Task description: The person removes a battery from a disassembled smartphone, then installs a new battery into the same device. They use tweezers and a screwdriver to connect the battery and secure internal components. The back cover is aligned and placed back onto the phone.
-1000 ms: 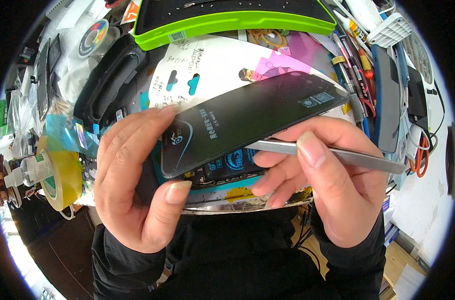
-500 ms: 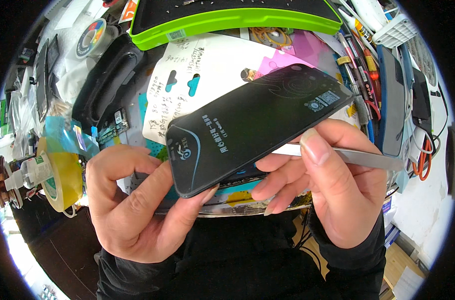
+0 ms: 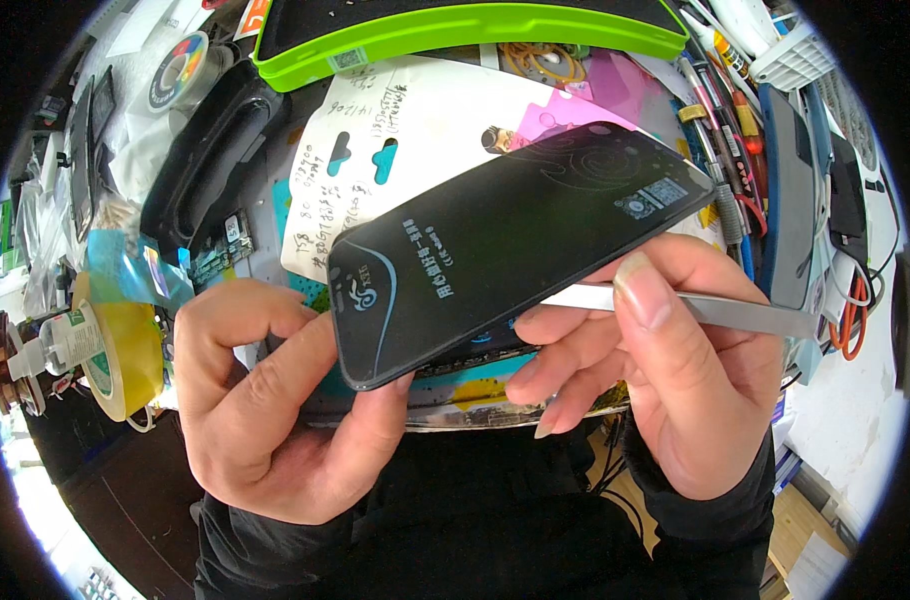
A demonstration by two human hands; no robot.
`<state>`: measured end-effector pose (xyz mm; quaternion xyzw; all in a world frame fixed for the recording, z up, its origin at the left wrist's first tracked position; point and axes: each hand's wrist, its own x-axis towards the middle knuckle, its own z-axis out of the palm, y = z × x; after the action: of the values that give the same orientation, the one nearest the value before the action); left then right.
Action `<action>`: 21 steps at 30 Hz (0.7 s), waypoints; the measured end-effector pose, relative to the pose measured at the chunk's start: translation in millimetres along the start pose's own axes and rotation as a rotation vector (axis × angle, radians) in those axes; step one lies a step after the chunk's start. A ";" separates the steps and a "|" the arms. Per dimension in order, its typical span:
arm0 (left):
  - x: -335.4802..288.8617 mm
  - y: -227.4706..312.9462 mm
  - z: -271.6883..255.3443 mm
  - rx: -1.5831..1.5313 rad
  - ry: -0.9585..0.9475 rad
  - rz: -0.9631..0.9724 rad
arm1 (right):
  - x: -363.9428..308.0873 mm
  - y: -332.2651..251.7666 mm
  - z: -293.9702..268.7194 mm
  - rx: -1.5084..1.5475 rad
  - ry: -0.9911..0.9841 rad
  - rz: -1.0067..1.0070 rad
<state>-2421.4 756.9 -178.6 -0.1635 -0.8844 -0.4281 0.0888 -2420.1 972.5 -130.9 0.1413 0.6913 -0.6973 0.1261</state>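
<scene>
A black phone screen (image 3: 495, 260), covered with a printed film bearing pale lettering and a blue curve, is held tilted over the mat, its right end higher. My left hand (image 3: 275, 400) pinches its lower left corner, thumb below and fingers along the left edge. In my right hand (image 3: 675, 350) lies a slim silver pair of tweezers (image 3: 745, 314), clamped between thumb and fingers. The right fingers are close under the screen's lower right edge; whether they touch it I cannot tell. Below the screen, a dark part with blue marks (image 3: 485, 340) shows only partly.
Behind the screen lies a white card (image 3: 320, 215) with handwriting. A green-rimmed tray (image 3: 475, 45) stands at the back. Pens and tools (image 3: 720, 150) crowd the right; a yellow tape roll (image 3: 125, 345), black case (image 3: 210, 160) and small circuit board (image 3: 225, 250) are left.
The phone screen has shifted slightly, its left end a little to the left and up. My right hand with the tweezers has moved slightly right. Both grips stay the same.
</scene>
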 end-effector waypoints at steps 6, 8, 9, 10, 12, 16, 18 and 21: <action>-2.9 -1.4 -1.1 0.037 -0.001 0.008 | 1.4 5.1 -1.0 0.007 -0.012 -0.012; -3.0 -3.8 0.2 0.039 0.022 0.038 | 0.6 4.6 -1.1 0.009 -0.010 -0.013; -2.5 -8.3 2.1 0.040 0.042 0.069 | 0.2 4.5 -1.3 0.011 -0.009 -0.016; -2.5 -11.1 2.9 0.041 0.062 0.099 | 0.1 4.8 -1.5 0.013 -0.008 -0.020; -3.2 -12.6 3.2 0.038 0.058 0.102 | 1.0 6.3 -1.9 0.014 -0.007 -0.025; -2.0 -0.6 -2.1 0.016 -0.025 0.016 | 0.0 4.9 -3.2 0.009 0.001 -0.038; -2.8 -3.4 -0.3 0.035 0.008 0.056 | -0.7 5.1 -2.4 0.015 0.002 -0.038; 2.5 -9.3 -2.2 0.086 0.024 0.148 | 0.3 4.8 0.6 0.026 0.007 -0.028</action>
<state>-2427.1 750.3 -183.2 -0.2195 -0.8862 -0.3841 0.1377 -2418.5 971.8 -135.4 0.1355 0.6844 -0.7075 0.1121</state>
